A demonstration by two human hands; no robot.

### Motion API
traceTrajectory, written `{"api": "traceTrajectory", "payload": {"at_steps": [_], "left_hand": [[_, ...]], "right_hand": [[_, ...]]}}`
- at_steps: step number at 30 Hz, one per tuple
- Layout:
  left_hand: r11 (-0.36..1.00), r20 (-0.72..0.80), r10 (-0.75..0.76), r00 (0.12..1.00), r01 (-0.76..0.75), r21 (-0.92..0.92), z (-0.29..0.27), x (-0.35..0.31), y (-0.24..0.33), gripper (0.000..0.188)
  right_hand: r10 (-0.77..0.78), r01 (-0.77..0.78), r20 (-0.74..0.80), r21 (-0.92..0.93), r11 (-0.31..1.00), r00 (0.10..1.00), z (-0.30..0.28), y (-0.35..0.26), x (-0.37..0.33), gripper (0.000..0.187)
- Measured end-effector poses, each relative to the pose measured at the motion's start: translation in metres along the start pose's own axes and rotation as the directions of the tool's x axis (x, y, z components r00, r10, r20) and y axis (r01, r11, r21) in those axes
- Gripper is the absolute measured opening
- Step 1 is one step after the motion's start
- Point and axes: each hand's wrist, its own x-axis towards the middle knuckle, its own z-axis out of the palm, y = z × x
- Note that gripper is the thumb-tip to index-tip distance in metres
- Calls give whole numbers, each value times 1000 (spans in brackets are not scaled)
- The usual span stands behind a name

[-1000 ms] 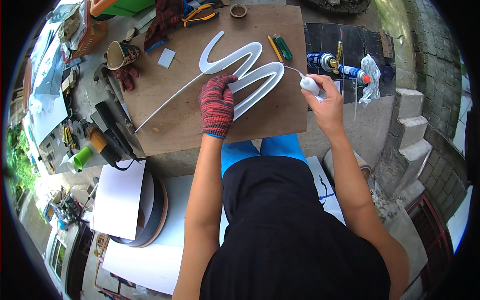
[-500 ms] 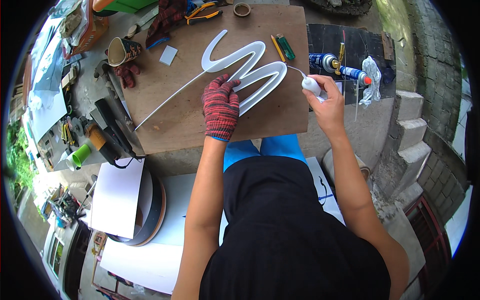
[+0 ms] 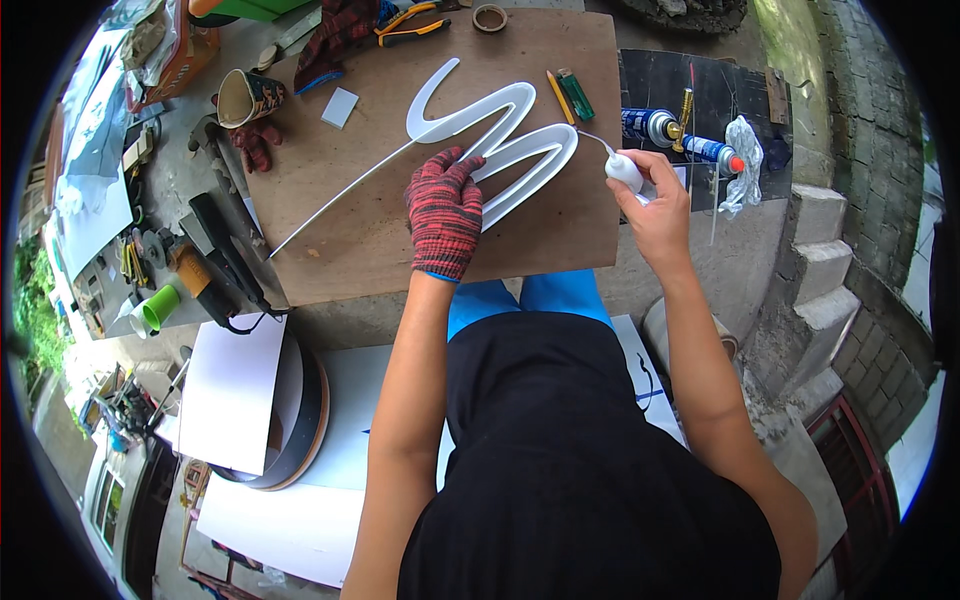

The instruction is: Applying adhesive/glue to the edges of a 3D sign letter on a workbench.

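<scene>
A white curved channel letter (image 3: 520, 97) with raised side walls lies on the brown board (image 3: 350, 240), a long thin white strip running from it to the lower left. My left hand (image 3: 445, 215), in a red and black knitted glove, has its fingers closed over the letter's lower middle. Bare, my right hand (image 3: 660, 200) grips a small white squeeze bottle (image 3: 624, 172) just past the board's right edge. Its thin bent nozzle points left, the tip at or very near the outer wall of the letter's right-hand curve; contact is too fine to tell.
A yellow pencil (image 3: 560, 97) and a green cutter (image 3: 575, 93) lie above the letter. Blue spray cans (image 3: 650, 125) and crumpled plastic (image 3: 741, 165) are at right. Orange-handled pliers (image 3: 415, 28), a tape roll (image 3: 490, 18), a paper cup (image 3: 248, 98) and an angle grinder (image 3: 195, 275) surround the board.
</scene>
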Motion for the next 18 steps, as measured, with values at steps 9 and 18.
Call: {"api": "traceTrajectory", "payload": {"at_steps": [9, 18], "left_hand": [[998, -170, 51, 984, -55, -21, -26, -5, 27, 29], [845, 239, 39, 970, 96, -525, -66, -14, 34, 59]], "right_hand": [[88, -92, 27, 170, 981, 996, 16, -12, -1, 33], [-12, -260, 328, 772, 580, 945, 89, -63, 0, 35]]}}
